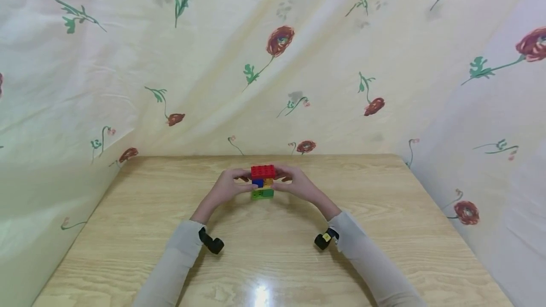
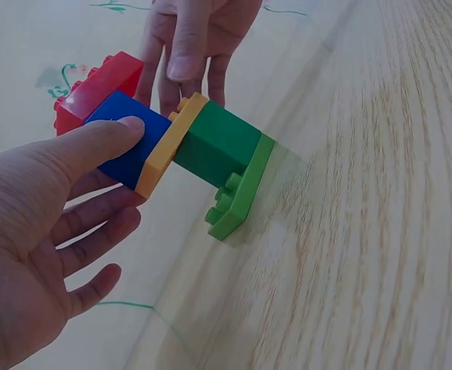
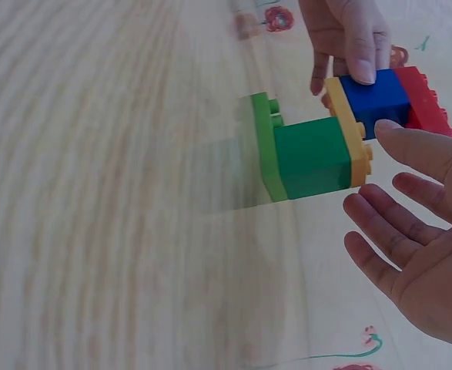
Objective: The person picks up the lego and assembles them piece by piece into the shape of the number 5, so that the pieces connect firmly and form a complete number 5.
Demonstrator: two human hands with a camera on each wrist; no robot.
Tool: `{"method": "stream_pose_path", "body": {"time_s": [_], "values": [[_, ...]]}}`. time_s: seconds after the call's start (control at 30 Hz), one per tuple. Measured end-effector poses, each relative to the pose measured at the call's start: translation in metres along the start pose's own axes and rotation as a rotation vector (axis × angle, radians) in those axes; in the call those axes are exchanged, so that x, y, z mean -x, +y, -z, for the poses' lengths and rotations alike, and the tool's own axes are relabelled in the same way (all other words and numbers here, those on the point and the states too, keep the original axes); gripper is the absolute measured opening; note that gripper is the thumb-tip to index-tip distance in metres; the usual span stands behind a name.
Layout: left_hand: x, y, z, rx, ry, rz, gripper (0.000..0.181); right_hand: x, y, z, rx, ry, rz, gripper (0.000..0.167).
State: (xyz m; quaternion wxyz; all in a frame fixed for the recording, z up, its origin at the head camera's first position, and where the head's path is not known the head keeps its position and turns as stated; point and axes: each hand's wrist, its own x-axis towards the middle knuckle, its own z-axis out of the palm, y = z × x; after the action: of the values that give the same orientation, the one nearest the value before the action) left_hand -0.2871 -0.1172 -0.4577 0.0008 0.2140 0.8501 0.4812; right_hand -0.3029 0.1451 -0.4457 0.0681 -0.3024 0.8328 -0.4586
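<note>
A stack of toy building bricks stands on the table between both hands. At its base is a light green plate [image 2: 245,196], with a dark green brick [image 3: 313,158] on one end. Over these lies a yellow-orange plate [image 2: 172,146], bearing a blue brick [image 3: 376,100] on its left part. A red brick [image 1: 263,171] tops the stack. My left hand [image 1: 228,186] pinches the blue brick, thumb on its near face and a finger behind. My right hand [image 1: 300,185] is at the stack's right side, fingers spread, thumb tip close to the blue brick; whether it touches is unclear.
The wooden table [image 1: 264,236] extends around the stack. Behind and at both sides hangs a pale cloth [image 1: 213,60] with red flowers, meeting the table's far edge just beyond the bricks. A black wrist camera [image 1: 213,244] sits on the left cuff, another camera [image 1: 324,239] on the right.
</note>
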Motion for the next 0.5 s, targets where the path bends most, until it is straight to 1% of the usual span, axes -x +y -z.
{"method": "stream_pose_path", "body": {"time_s": [0.17,0.3,0.4,0.5], "values": [[0.0023,0.0017,0.0013,0.02,0.014,-0.001,0.038,0.0004,0.0032,-0.0032,-0.017,-0.009,-0.004,0.05],[0.0039,0.0041,0.0026,0.042,0.021,0.027,0.041,0.0011,0.0053,-0.005,-0.024,-0.014,-0.014,0.048],[0.0044,0.0044,0.0028,0.047,0.024,0.045,0.042,0.0018,0.0075,-0.0062,-0.01,-0.01,0.006,0.045],[0.0046,0.0037,0.0028,0.05,0.031,0.042,0.041,0.0018,0.0101,-0.0075,-0.012,-0.006,0.007,0.042]]}}
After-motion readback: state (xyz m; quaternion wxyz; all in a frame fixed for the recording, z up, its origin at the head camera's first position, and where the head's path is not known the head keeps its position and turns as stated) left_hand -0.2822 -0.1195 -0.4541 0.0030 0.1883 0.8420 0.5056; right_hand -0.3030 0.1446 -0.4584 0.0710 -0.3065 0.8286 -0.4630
